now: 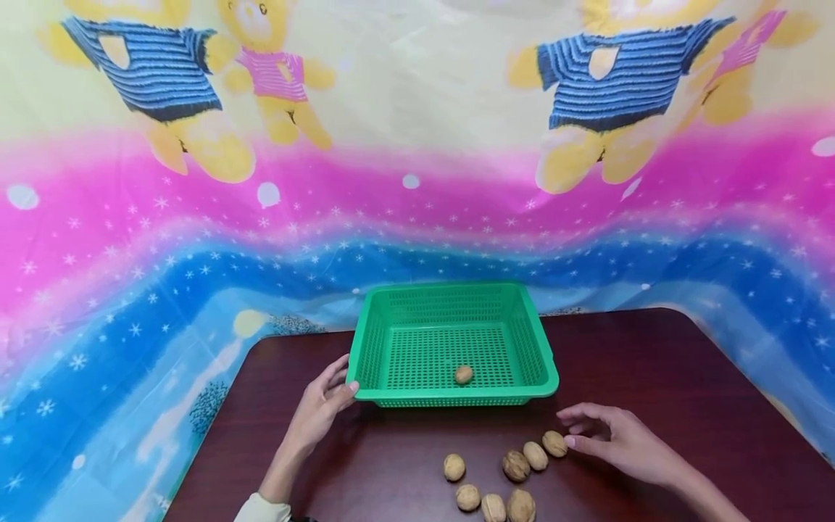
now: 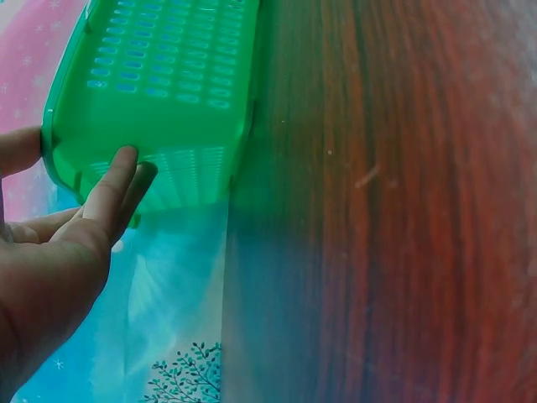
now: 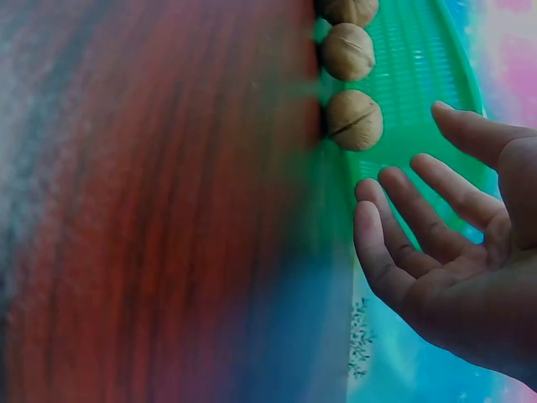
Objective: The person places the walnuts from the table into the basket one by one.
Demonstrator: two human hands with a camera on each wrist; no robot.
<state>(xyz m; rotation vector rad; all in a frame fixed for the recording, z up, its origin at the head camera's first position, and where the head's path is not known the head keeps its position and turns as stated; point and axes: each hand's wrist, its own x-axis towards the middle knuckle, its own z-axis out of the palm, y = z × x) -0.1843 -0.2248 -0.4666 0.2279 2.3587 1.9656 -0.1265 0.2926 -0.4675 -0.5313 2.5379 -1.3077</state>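
A green plastic basket (image 1: 457,392) with slotted walls sits on the table, one walnut (image 1: 464,375) on its floor. My left hand (image 1: 321,406) holds the basket's near left corner, thumb on the rim and fingers against the outer side wall (image 2: 159,126). On the right, my right hand (image 1: 626,442) reaches beside the rightmost walnut (image 1: 555,444), its fingers spread around a gap with nothing between them. That walnut (image 3: 353,121) shows a dark seam in the right wrist view, a short way off the fingertips. Several more walnuts (image 1: 516,466) lie loose in front of the basket.
The dark red wood-grain table (image 1: 620,362) has rounded far corners. Behind it hangs a cloth (image 1: 417,196) printed with bears and snowflakes, close to the basket's far side. Some walnuts (image 1: 493,507) lie at the bottom edge of the head view.
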